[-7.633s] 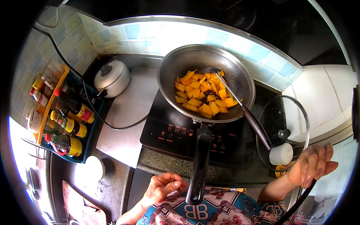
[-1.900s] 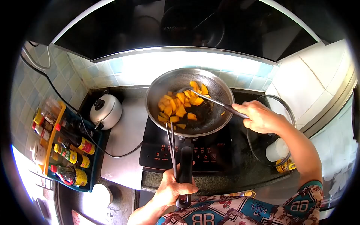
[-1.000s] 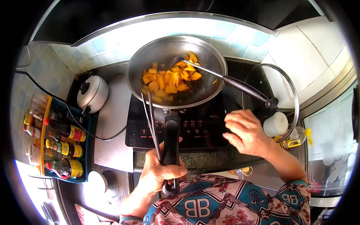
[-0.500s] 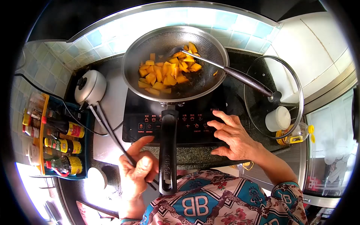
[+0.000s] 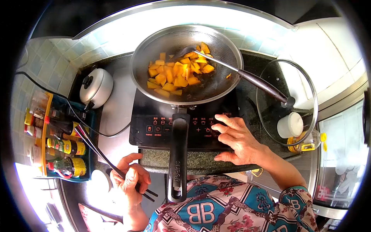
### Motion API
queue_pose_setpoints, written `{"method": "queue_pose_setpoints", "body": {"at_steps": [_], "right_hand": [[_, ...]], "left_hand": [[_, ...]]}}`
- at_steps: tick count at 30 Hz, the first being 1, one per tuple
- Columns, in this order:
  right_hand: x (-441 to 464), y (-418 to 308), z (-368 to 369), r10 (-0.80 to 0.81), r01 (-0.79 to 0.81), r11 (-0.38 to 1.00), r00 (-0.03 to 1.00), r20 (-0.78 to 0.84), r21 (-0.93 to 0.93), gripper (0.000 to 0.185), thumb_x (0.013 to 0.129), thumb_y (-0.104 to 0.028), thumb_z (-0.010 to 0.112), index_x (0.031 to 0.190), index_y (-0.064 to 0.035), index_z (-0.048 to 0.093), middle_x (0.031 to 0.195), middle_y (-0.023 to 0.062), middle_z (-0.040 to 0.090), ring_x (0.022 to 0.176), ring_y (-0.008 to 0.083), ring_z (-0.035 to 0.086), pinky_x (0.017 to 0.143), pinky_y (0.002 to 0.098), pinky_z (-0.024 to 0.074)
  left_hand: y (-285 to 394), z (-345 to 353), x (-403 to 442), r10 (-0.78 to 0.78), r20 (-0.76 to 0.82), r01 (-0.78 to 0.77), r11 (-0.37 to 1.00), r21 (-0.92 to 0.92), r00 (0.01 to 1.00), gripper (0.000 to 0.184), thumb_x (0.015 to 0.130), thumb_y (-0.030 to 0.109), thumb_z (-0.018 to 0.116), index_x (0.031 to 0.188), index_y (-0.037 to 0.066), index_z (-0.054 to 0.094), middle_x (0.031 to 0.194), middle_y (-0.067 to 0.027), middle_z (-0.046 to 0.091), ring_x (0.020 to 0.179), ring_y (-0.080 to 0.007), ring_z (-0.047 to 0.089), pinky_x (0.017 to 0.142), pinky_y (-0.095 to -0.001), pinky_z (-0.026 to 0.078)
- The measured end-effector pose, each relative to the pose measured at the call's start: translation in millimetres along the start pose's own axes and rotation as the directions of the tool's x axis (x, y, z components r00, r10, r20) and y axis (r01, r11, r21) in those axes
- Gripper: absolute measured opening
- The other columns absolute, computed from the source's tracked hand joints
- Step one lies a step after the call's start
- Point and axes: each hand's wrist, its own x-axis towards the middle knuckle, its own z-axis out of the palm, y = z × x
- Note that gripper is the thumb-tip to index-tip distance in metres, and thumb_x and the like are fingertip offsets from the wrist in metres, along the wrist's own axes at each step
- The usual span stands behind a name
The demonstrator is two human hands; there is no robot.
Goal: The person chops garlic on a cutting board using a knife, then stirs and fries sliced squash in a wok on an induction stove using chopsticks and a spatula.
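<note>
A pair of long dark chopsticks (image 5: 101, 154) is gripped in my left hand (image 5: 131, 178), tips pointing up and left toward the bottles. My right hand (image 5: 240, 141) is held with spread fingers over the front right of the black induction cooker (image 5: 154, 140), near its touch symbols; whether a fingertip touches the panel I cannot tell. On the cooker sits a wok (image 5: 220, 89), its black handle (image 5: 178, 154) pointing toward me between my hands. Orange-yellow pumpkin-like chunks (image 5: 174, 75) lie inside it. A spatula (image 5: 262, 83) rests across the wok's right rim, its head among the chunks.
A glass lid (image 5: 315, 92) leans at the right beside a white tub (image 5: 290, 125) and an oil bottle (image 5: 309, 141). To the left stand a small lidded pot (image 5: 101, 87) and a rack (image 5: 88, 162) of sauce bottles. A black cord (image 5: 98, 134) crosses the counter.
My left hand has moved left and a little down, swinging the chopsticks away from the pot toward the bottle rack. My right hand stays over the panel. The view has shifted slightly.
</note>
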Motion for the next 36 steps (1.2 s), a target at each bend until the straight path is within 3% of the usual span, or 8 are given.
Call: {"method": "queue_pose_setpoints", "body": {"at_steps": [7,10,12,20,25,28,31,36], "right_hand": [[3.8,0.7,8.5,-0.017,0.018,1.0,0.997,0.078,-0.021,0.043,0.071,-0.042,0.068,0.073,-0.0019,0.051,0.109,0.0163,0.051,0.123,0.0349,0.035,0.089,0.0476,0.0304],[11.2,-3.9,3.2,-0.049,0.049,0.999,0.999,-0.009,0.02,0.042,0.071,-0.039,0.069,0.073,-0.0022,0.051,0.106,0.0155,0.053,0.119,0.0347,0.04,0.086,0.0463,0.0333],[12.0,-10.0,2.4,-0.046,0.07,0.991,0.98,-0.196,0.118,0.041,0.069,-0.036,0.072,0.074,-0.0022,0.05,0.101,0.0142,0.056,0.112,0.0341,0.047,0.083,0.0439,0.0368],[16.4,-14.7,19.6,-0.019,0.051,0.993,0.959,-0.284,0.105,0.039,0.069,-0.03,0.074,0.076,0.0006,0.051,0.091,0.0153,0.059,0.093,0.0357,0.054,0.077,0.0418,0.0429],[27.3,-27.3,23.6,0.0,0.025,0.994,0.973,-0.23,0.108,0.038,0.074,-0.031,0.069,0.08,0.0022,0.052,0.099,0.018,0.058,0.101,0.0374,0.051,0.083,0.043,0.0407],[34.0,-24.9,30.5,-0.025,0.02,0.998,0.996,-0.089,-0.054,0.041,0.076,-0.034,0.066,0.089,0.0029,0.052,0.107,0.0197,0.055,0.108,0.0388,0.046,0.088,0.0446,0.0353],[47.9,-31.4,39.5,-0.01,0.01,1.0,1.0,0.013,-0.016,0.054,0.068,-0.036,0.071,0.1,0.0015,0.048,0.119,0.0206,0.047,0.12,0.0394,0.036,0.092,0.0486,0.028],[71.0,-33.8,53.5,-0.015,0.011,0.999,0.995,0.099,0.037,0.059,0.063,-0.04,0.074,0.097,-0.0007,0.047,0.123,0.0214,0.044,0.122,0.0399,0.033,0.097,0.0536,0.025]], "left_hand": [[-2.4,-6.1,-5.6,-0.008,-0.048,0.009,1.0,0.014,0.999,0.047,0.083,0.029,0.063,0.105,-0.011,0.05,0.054,-0.0132,0.055,0.033,-0.0088,0.038,0.032,-0.0206,0.026],[-1.5,-9.6,-7.2,-0.027,-0.098,0.028,1.0,0.012,0.995,0.048,0.082,0.031,0.064,0.104,-0.011,0.051,0.054,-0.0128,0.055,0.032,-0.0085,0.037,0.032,-0.0206,0.026],[-0.8,-13.3,-9.9,-0.036,-0.141,0.038,0.999,0.008,0.989,0.047,0.081,0.031,0.064,0.102,-0.01,0.052,0.053,-0.012,0.054,0.032,-0.0082,0.036,0.033,-0.0202,0.026],[-2.7,-37.3,-26.1,-0.091,-0.253,0.08,0.995,-0.056,0.963,0.043,0.086,0.033,0.058,0.101,-0.007,0.053,0.056,-0.0104,0.056,0.034,-0.0073,0.037,0.033,-0.0186,0.026],[-14.8,-55.7,-38.1,-0.139,-0.293,0.099,0.985,-0.144,0.946,0.044,0.088,0.035,0.054,0.1,-0.007,0.052,0.056,-0.0109,0.056,0.033,-0.0076,0.037,0.033,-0.0185,0.026],[-23.0,-63.7,-43.4,-0.16,-0.273,0.112,0.976,-0.185,0.949,0.045,0.088,0.036,0.054,0.1,-0.007,0.051,0.056,-0.011,0.055,0.033,-0.0076,0.037,0.032,-0.0186,0.025],[-28.3,-68.8,-48.4,-0.174,-0.298,0.138,0.981,-0.136,0.939,0.04,0.092,0.033,0.046,0.097,-0.006,0.051,0.052,-0.0128,0.052,0.03,-0.0085,0.034,0.029,-0.0199,0.025],[-30.4,-75.6,-54.2,-0.194,-0.296,0.149,0.975,-0.166,0.935,0.04,0.092,0.033,0.047,0.097,-0.006,0.051,0.052,-0.0128,0.052,0.03,-0.0085,0.034,0.029,-0.0198,0.025]]}}
